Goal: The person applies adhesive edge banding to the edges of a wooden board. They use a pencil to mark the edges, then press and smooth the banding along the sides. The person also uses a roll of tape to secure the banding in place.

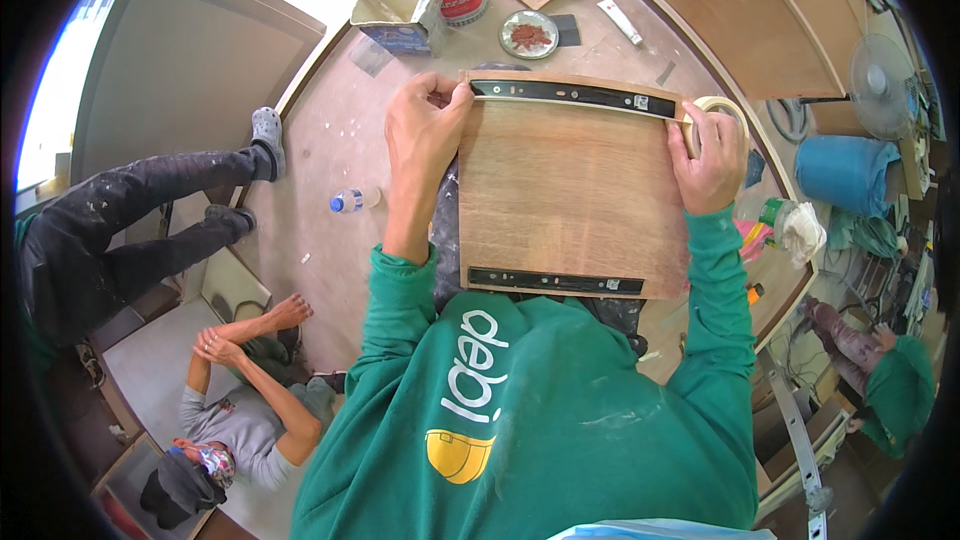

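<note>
A wooden panel lies in front of my body. One black drawer slide runs along its far edge and another black drawer slide along its near edge. My left hand is closed, thumb and forefinger pinching at the left end of the far slide. At the right end, my right hand is closed with its fingers curled round a roll of masking tape, partly hidden behind them. A pale thin line borders the far slide; whether it is tape I cannot tell.
Beyond the panel stand an open paint can, a box, a plate of reddish crumbs and a white tube. A small bottle lies left. People sit at left and right; another's legs extend in.
</note>
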Tool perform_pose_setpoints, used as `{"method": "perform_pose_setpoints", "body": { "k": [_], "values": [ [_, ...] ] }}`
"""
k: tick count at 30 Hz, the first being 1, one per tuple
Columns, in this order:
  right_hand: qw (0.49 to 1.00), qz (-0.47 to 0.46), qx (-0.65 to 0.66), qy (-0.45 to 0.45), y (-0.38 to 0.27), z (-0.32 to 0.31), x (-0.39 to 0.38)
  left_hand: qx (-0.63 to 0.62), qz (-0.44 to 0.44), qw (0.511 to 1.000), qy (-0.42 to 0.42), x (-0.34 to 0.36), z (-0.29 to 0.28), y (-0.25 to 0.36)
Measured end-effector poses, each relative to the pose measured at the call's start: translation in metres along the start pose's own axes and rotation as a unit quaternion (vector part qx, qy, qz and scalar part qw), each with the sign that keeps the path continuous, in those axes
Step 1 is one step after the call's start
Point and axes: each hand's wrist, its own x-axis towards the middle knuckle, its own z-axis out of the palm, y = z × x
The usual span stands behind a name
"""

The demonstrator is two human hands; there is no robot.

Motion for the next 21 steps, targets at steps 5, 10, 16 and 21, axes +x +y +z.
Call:
{"method": "perform_pose_setpoints", "body": {
  "k": [5,10,16,21],
  "values": [
    [1.0,-0.003,0.006,0.002,0.002,0.002,0.0,-0.032,0.005,0.998,0.046,-0.004,0.011,-0.012],
    [1.0,-0.008,-0.001,-0.001,0.0,0.0,0.002,-0.132,0.015,0.991,0.016,0.0,0.008,-0.036],
    [1.0,-0.005,0.009,-0.001,0.001,0.002,0.001,-0.087,0.159,0.982,-0.06,0.007,-0.006,-0.034],
    [1.0,0.004,0.005,-0.005,0.002,0.005,-0.001,-0.042,0.225,0.964,-0.135,0.026,-0.021,-0.037]
  ]
}}
